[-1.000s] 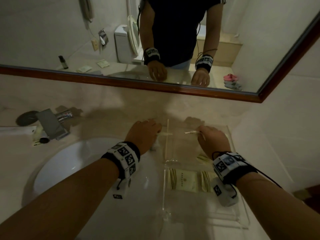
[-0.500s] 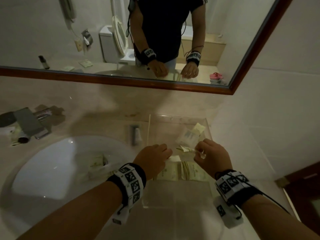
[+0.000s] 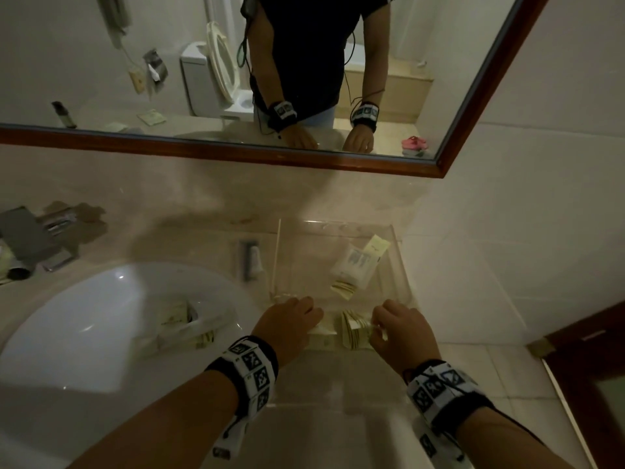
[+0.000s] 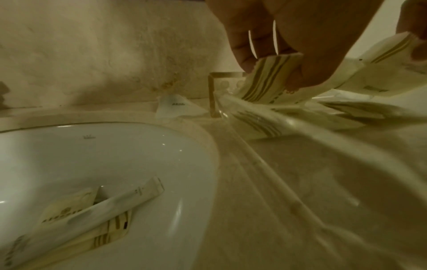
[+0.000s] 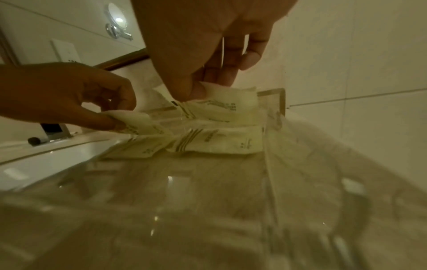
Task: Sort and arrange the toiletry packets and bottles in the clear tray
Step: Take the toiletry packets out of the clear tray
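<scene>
A clear tray [image 3: 396, 255] stands on the counter right of the sink. My left hand [image 3: 306, 316] pinches a gold-striped packet [image 4: 268, 78] over the tray's middle part. Close beside it, my right hand [image 3: 380, 321] pinches a white printed packet [image 5: 224, 104] between thumb and fingers. More striped packets [image 5: 208, 142] lie flat under both hands. A white sachet and other packets [image 3: 355, 265] lie in the far compartment. A small dark-capped tube [image 3: 251, 258] lies on the counter left of the tray.
The white sink [image 3: 84, 333] holds several loose packets [image 3: 182, 319]. The faucet [image 3: 30, 238] and small items sit at the far left. A wall tile surface rises right of the tray, and a mirror [image 3: 236, 79] hangs above the counter.
Both hands have drawn back from the tray's far compartment to its middle part. Each now pinches a packet there. The head view has shifted left and down.
</scene>
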Demonstrator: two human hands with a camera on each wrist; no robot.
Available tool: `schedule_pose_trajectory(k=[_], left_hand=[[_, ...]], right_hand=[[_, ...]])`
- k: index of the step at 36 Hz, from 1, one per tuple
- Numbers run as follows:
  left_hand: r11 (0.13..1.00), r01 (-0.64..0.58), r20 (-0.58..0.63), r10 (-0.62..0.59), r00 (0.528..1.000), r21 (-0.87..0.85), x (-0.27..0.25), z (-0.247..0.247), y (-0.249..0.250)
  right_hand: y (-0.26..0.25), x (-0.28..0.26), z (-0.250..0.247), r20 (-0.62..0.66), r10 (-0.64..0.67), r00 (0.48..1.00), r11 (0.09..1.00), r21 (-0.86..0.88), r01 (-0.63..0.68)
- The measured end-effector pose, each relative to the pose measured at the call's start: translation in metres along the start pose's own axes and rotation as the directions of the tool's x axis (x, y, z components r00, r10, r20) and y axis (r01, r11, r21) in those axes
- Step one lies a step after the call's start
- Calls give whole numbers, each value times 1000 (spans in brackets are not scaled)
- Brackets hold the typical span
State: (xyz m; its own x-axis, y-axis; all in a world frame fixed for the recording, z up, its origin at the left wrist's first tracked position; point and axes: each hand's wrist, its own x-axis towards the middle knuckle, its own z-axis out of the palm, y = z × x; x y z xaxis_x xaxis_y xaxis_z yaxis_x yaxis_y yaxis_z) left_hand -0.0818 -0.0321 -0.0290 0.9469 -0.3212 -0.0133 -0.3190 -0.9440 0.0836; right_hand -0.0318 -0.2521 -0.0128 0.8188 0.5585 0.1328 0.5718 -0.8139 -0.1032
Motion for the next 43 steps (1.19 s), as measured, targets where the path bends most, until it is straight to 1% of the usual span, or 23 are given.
schedule_pose_trajectory(k=[3, 6, 7, 9, 11, 15, 18, 21, 26, 29, 32, 38, 43], left_hand=[[1000, 21, 8, -21, 1000, 14, 1, 7, -1], [998, 57, 77, -56, 995, -2, 1, 9, -1], [998, 56, 82, -57, 995, 9, -1, 8, 0], [997, 59, 151, -51, 987, -52, -3, 4, 3], [995, 87, 219, -72, 973, -56, -6, 3, 5], [994, 81, 228, -62, 972, -77, -9, 4, 5], [994, 83, 220, -65, 973, -75, -8, 3, 6], [993, 84, 221, -64, 973, -81, -7, 3, 7], [991, 97, 216, -75, 974, -95, -10, -4, 5], [986, 122, 177, -100, 979, -112, -13, -11, 1], [983, 139, 148, -121, 981, -119, -18, -16, -5], [973, 201, 130, -186, 974, -111, -36, -25, -15], [963, 259, 107, -250, 962, -81, -60, -28, -28]], right_hand=[[-2, -2, 7, 42, 1, 999, 1000, -19, 0], [-1, -2, 13, 76, 17, 997, 999, -35, -14], [-2, -2, 14, 91, 26, 996, 999, -39, -23], [-2, -2, 18, 125, 53, 991, 998, -30, -49], [-1, -4, 23, 153, 85, 985, 996, 2, -86], [-1, -9, 28, 183, 125, 975, 984, 101, -145], [-4, -9, 23, 255, 129, 958, 971, 162, -174], [-9, -9, 16, 313, 147, 938, 970, 139, -199], [-15, -8, 9, 265, 163, 950, 973, 118, -200], [-20, -3, 4, 226, 147, 963, 976, 126, -179], [-27, 2, -3, 195, 125, 973, 982, 117, -149], [-49, 15, -9, 145, 56, 988, 989, 125, -74], [-74, 27, -13, 179, -10, 984, 991, 132, -14]])
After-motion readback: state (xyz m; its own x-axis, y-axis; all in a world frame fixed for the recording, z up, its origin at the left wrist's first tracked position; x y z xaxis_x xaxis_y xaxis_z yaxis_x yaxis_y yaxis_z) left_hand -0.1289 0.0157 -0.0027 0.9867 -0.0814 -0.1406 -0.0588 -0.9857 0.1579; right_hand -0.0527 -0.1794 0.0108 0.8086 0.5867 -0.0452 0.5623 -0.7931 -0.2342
